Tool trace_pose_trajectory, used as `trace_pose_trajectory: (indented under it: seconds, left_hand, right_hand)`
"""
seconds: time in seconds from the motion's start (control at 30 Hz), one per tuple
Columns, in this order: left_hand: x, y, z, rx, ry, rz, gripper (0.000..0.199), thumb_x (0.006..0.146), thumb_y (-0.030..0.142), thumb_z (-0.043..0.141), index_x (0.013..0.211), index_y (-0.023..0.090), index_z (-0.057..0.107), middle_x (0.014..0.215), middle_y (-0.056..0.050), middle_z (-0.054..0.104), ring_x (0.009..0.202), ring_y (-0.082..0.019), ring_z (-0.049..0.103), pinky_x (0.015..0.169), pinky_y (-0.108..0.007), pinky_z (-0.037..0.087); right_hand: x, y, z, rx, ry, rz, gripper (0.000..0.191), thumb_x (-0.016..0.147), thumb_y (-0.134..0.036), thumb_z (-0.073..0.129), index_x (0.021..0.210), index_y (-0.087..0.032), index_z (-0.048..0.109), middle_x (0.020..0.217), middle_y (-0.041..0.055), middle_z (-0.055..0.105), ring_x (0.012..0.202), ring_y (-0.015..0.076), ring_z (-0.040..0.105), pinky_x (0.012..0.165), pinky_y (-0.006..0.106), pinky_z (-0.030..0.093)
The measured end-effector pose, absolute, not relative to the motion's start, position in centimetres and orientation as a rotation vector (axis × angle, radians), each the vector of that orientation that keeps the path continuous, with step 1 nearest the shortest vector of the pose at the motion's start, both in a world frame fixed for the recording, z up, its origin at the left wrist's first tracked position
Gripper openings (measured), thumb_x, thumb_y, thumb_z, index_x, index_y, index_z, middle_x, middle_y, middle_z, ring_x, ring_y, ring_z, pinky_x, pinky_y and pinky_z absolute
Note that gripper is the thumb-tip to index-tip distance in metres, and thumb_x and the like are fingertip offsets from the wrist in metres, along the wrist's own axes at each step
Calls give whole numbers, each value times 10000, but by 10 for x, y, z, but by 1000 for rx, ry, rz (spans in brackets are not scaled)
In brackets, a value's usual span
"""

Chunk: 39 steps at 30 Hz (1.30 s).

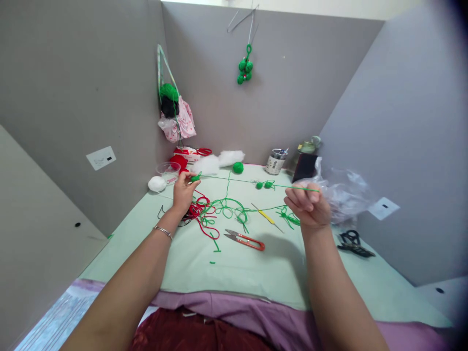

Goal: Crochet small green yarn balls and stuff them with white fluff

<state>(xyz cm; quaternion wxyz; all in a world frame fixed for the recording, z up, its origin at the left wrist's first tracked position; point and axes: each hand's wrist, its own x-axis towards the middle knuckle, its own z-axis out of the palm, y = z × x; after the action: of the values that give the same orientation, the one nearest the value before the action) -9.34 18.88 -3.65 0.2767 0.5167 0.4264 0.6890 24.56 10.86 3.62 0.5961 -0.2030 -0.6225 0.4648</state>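
My left hand (185, 191) pinches a small green yarn piece (196, 178) between thumb and fingers. From it a green yarn strand (237, 180) runs taut across to my right hand (306, 202), whose fingers are closed around it. Below the strand lie loose green yarn loops (228, 207), with tangled red yarn (199, 209) beside my left wrist. Two small green balls (263, 185) rest near the strand's right half. On the mat are orange-handled thread snips (244, 240) and a yellow-handled crochet hook (268, 217).
White stuffing (219, 162), a green yarn ball (238, 167) and a pen tin (276, 162) stand along the back. At right are a clear plastic bag (347, 195) and a black claw clip (354, 243). Green crochet balls (244, 70) hang on the back partition.
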Motion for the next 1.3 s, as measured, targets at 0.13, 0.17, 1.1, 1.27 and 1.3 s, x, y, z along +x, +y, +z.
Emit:
trace_pose_trajectory:
  seconds: [0.13, 0.17, 1.1, 1.27, 1.3]
  left_hand:
    - [-95, 192, -40, 1413, 1162, 1855, 212, 782, 196, 764, 927, 167, 613, 935, -15, 661, 924, -191, 654, 883, -371, 534]
    - [-96, 192, -41, 1423, 1166, 1853, 193, 812, 204, 759, 940, 158, 621, 945, -19, 663, 930, -194, 653, 887, -388, 538]
    - [-62, 117, 2, 1483, 905, 1768, 317, 760, 266, 770, 988, 215, 556, 956, 1, 634, 900, -179, 684, 870, -346, 551]
    - [-41, 45, -10, 1444, 773, 1458, 212, 867, 232, 726, 1016, 218, 576, 993, -11, 642, 920, -157, 679, 838, -301, 549]
    - [-39, 34, -13, 1430, 767, 1436, 198, 877, 230, 723, 1019, 217, 587, 996, -11, 642, 931, -155, 680, 840, -291, 547]
  right_hand:
    - [255, 107, 35, -340, -1433, 1110, 613, 763, -569, 791, 503, -236, 347, 445, -59, 128, 459, 130, 108, 422, 276, 113]
    - [257, 106, 35, -345, -1432, 1104, 620, 758, -579, 791, 498, -236, 344, 447, -57, 129, 461, 133, 110, 423, 276, 116]
    - [218, 125, -3, -2041, -2087, 357, 259, 870, -106, 586, 1113, -86, 675, 1186, 264, 694, 1095, 360, 671, 926, 440, 465]
    - [217, 116, 2, -1900, -2080, 492, 286, 851, -93, 556, 1101, -115, 695, 974, 141, 734, 912, 254, 675, 823, 352, 482]
    - [217, 110, 7, -1835, -2062, 547, 267, 875, -134, 545, 1093, -129, 700, 923, 105, 725, 839, 218, 662, 776, 326, 487]
